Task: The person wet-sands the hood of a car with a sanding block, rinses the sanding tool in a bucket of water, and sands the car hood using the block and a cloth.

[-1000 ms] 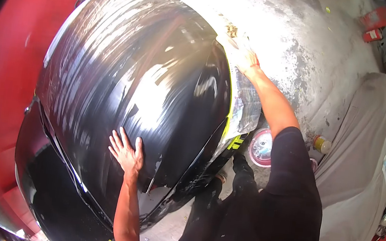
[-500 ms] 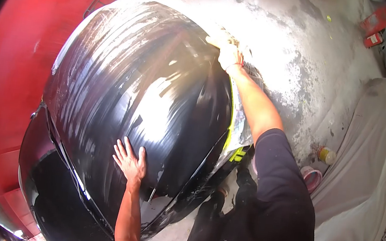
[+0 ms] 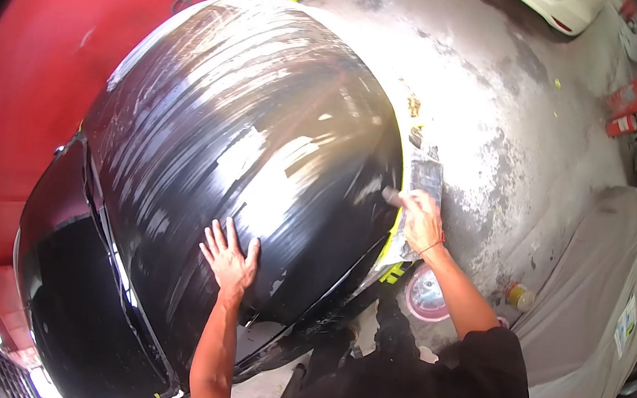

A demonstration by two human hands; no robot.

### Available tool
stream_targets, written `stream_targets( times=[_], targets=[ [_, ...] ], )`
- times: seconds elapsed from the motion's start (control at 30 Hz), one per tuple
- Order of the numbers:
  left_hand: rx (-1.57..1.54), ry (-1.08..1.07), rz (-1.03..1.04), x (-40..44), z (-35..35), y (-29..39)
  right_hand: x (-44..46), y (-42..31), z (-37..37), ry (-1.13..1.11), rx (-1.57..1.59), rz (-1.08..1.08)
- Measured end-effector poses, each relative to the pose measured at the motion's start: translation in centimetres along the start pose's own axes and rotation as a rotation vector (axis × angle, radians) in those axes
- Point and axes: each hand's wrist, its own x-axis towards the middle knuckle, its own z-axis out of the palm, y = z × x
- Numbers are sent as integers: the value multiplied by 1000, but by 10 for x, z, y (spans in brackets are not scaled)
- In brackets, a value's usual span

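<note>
A glossy black car hood (image 3: 183, 135) with whitish wet streaks fills the middle. My left hand (image 3: 231, 262) lies flat on its lower part, fingers spread. At the hood's right edge my right hand (image 3: 421, 219) has its fingers closed round a small dark block (image 3: 393, 197), partly hidden by the fingers and touching the black surface. Yellow tape (image 3: 390, 244) runs along that edge, with masking paper (image 3: 427, 172) beside it.
A round pink-rimmed bucket (image 3: 427, 296) and a small jar (image 3: 520, 296) stand on the floor at the right. Beyond them is a grey covered vehicle (image 3: 585, 295). A white car (image 3: 557, 5) shows at the top, a red wall (image 3: 38, 85) at the left.
My right hand has moved from the far part of the hood's right edge down towards me. My left hand stays flat on the hood. The view has shifted, and the white car now shows.
</note>
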Motion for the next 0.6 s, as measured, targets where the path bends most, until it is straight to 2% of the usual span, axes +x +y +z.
stream_targets(
  times=[0.03, 0.1, 0.13, 0.2, 0.23, 0.3, 0.33, 0.37, 0.43, 0.47, 0.53, 0.57, 0.6],
  targets=[
    [-7, -9, 1, -2, -2, 0, 19, -27, -13, 62, -18, 89],
    [-30, -7, -7, -3, -6, 2, 62, -81, -8, 179, 172, -1],
    [-40, -13, -17, -4, -3, 0, 77, -101, 9, 152, 106, -144],
    [-47, -40, -31, -2, -1, -3, 99, -180, 14, 19, 84, -290],
    [-27, -28, -14, -3, -2, -1, 102, -202, 41, 47, 53, -471],
    [-17, -40, -9, -2, -1, -2, 96, -240, 108, -144, 155, -543],
    [-21, -44, -12, -1, 0, -3, 95, -258, 109, -176, 130, -583],
    [-29, -51, -16, -1, 0, -3, 94, -260, 129, -357, 198, -527],
    [-45, -71, -34, 0, -7, 2, 104, -252, 140, -529, 160, -497],
    [-50, -73, -30, 1, -5, -1, 109, -241, 140, -506, 165, -505],
    [-65, -78, -33, 1, -2, -2, 129, -200, 171, -175, 26, -703],
    [-67, -88, -35, 1, -4, -1, 164, -196, 127, -405, 166, -409],
    [-63, -88, -40, 2, -6, 1, 196, -196, 70, -394, -123, -419]
  ],
)
